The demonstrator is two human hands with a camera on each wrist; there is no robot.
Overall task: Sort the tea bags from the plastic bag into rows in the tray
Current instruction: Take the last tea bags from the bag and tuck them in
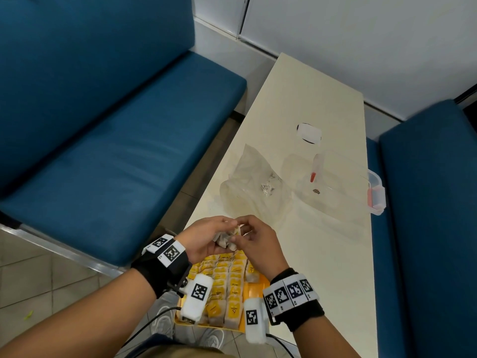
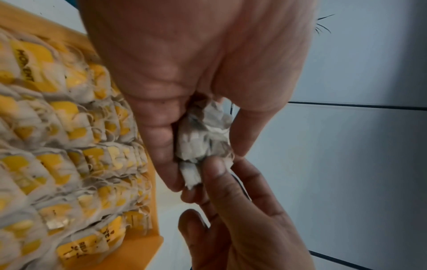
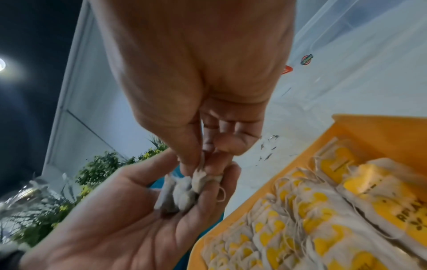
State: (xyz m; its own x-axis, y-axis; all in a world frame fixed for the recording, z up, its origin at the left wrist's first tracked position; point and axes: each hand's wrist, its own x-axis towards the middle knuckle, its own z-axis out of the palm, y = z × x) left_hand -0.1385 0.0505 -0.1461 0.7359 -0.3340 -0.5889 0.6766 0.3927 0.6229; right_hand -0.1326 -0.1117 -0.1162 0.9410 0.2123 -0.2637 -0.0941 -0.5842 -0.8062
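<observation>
While I look down from the head view, my left hand cups a small clump of greyish paper tea bags, fingers curled round it, and my right hand pinches the top of that clump with thumb and fingertips. Both hands hover just past the far end of the yellow plastic tray, which sits at the near edge of the cream table. Tray holds several close rows of tea bags with yellow tags; a strip of bare tray floor shows on its right side. Farther up the table lies the crumpled clear plastic bag, with a bit of silvery foil on it; I cannot tell if any tea bags are left inside. To its right stands a clear plastic box with red latches; its contents are unclear. Blue benches flank the table.

Left wrist view: left hand grips the wad of bags between fingers and thumb; a right-hand fingertip touches its lower end. Tray rim is at the left, rows packed tight, overlapping.

Right wrist view: right hand nips one bag at its top edge, while the clump rests in my cupped left hand. Tray corner is at the right, with its rows of yellow-tagged bags.
</observation>
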